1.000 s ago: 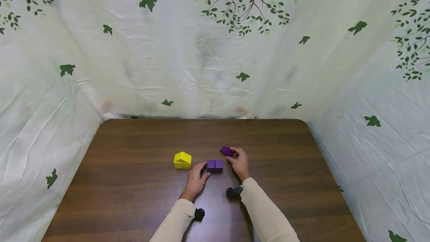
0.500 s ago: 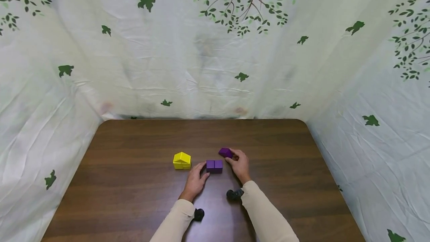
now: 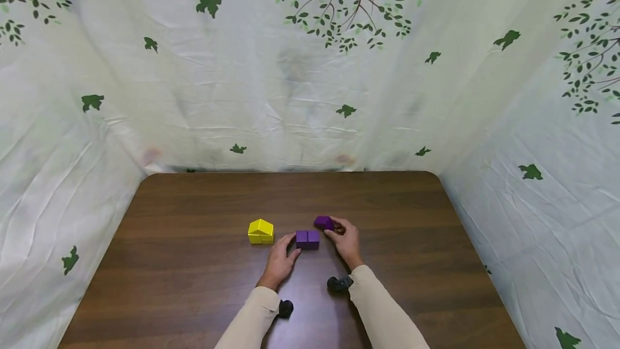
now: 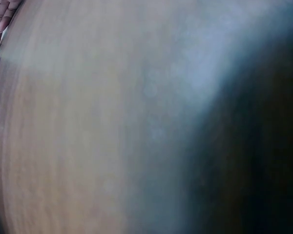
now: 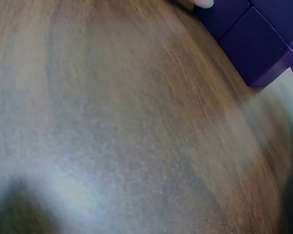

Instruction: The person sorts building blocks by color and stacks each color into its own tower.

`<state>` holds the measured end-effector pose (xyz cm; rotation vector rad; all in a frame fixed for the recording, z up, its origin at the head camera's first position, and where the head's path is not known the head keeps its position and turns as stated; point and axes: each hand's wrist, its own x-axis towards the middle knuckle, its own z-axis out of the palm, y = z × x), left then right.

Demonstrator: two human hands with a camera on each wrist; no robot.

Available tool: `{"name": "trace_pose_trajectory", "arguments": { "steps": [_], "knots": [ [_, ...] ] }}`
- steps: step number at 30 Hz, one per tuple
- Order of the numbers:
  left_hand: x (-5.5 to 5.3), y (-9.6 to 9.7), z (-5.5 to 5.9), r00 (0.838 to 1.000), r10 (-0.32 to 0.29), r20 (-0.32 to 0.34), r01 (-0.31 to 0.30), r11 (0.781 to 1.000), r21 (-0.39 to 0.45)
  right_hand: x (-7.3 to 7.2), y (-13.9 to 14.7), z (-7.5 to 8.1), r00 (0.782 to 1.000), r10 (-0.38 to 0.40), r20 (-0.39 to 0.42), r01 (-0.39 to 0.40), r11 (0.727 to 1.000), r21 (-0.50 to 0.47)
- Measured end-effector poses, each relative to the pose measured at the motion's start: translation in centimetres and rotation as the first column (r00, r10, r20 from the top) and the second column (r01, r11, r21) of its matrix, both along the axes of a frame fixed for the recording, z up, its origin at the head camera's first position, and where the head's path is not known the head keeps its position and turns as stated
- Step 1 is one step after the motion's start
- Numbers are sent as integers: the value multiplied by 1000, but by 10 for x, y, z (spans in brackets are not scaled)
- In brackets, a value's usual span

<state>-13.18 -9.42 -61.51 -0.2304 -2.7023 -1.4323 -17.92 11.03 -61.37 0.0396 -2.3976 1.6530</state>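
Two purple cubes (image 3: 307, 239) sit side by side on the table; the right wrist view shows purple cube faces (image 5: 256, 46) close up. My left hand (image 3: 278, 264) rests at their left side, index finger by the back corner and thumb by the front one. A left fingertip (image 5: 204, 3) touches the cube's edge. Just behind and right of the cubes, my right hand (image 3: 347, 242) pinches a purple triangular block (image 3: 322, 223) by its right end. Only a few right-hand fingers (image 4: 2, 17) show in the left wrist view. Whether the triangular block touches the table cannot be told.
A yellow house-shaped stack (image 3: 261, 231), a triangular block over smaller blocks, stands left of the cubes. The brown table (image 3: 194, 284) ends at a white leaf-printed curtain (image 3: 271, 96). Black wrist cameras (image 3: 286, 309) hang under both sleeves.
My right hand has lowered slightly toward the person, bringing the purple triangular block nearer to the cubes. My left hand stays beside the cubes. The whole head view shifts slightly.
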Motion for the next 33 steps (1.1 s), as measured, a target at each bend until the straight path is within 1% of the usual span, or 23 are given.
{"name": "trace_pose_trajectory", "arguments": {
  "steps": [3, 6, 9, 12, 14, 18, 21, 24, 29, 33],
  "knots": [
    [0, 0, 1, 1000, 1, 20, -1, 1000, 1, 2, -1, 1, 1000, -5, 28, 6, 999, -40],
    [-1, 0, 1, 1000, 2, 13, -2, 1000, -6, 4, -2, 2, 998, -5, 55, 9, 997, -74],
    [-1, -1, 3, 1000, 6, 19, -6, 1000, -4, 6, -3, 4, 998, 3, 64, 4, 994, -105],
    [-1, 0, 5, 999, 9, 39, -9, 1000, 4, 9, -3, 8, 997, 19, 72, -8, 988, -152],
    [-1, 1, 5, 998, 10, 56, -10, 1000, 5, 12, -2, 15, 996, 38, 81, -22, 982, -190],
    [-1, 1, 5, 998, 8, 69, -8, 1000, -3, 22, -2, 37, 992, 82, 95, -57, 968, -244],
    [0, 1, 6, 998, 8, 66, -8, 1000, 2, 28, -1, 51, 989, 110, 101, -83, 967, -239],
    [0, 1, 7, 999, 6, 44, -6, 1000, 1, 32, -2, 60, 985, 130, 110, -101, 966, -238],
    [0, 0, 6, 1000, 4, 22, -4, 1000, -2, 35, -5, 68, 981, 171, 95, -149, 967, -206],
    [1, 1, 6, 1000, 1, 19, -1, 1000, -2, 37, -8, 72, 977, 203, 61, -192, 970, -149]
  ]
}}
